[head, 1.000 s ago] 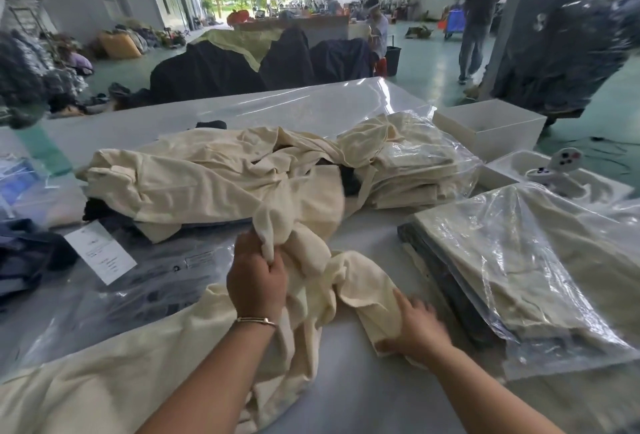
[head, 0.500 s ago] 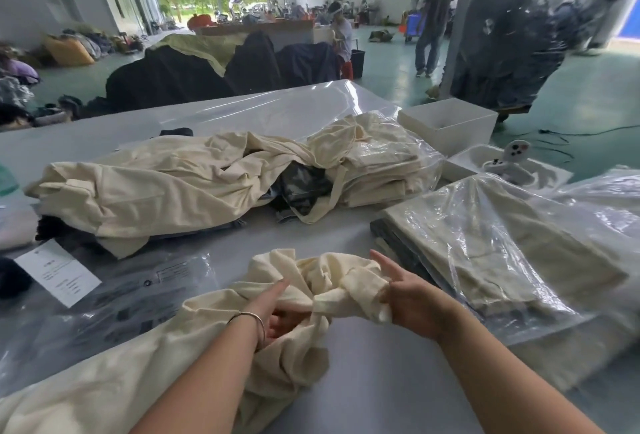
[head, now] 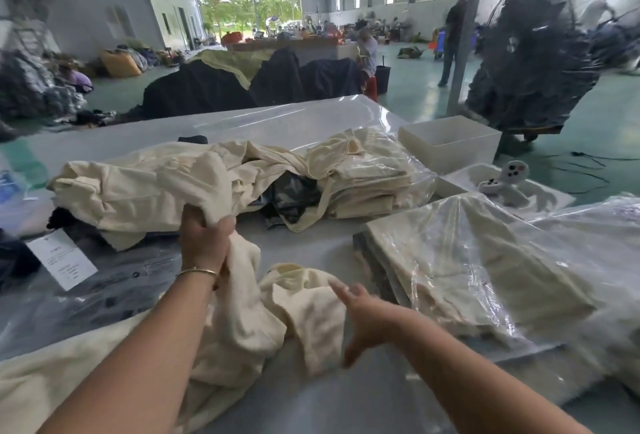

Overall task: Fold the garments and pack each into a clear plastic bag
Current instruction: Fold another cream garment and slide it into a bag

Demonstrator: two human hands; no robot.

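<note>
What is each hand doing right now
Left hand: closed, gripping the cream garment.
Right hand: open, fingers spread, holding nothing.

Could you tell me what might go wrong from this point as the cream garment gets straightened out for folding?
The left hand grips the cream garment right against the loose garment pile; lifting could snag and drag that pile. The right hand is open and blurred, so only one hand controls the bunched cloth, which may twist. A sweep rightward could also knock the bagged stack close beside it.
</note>
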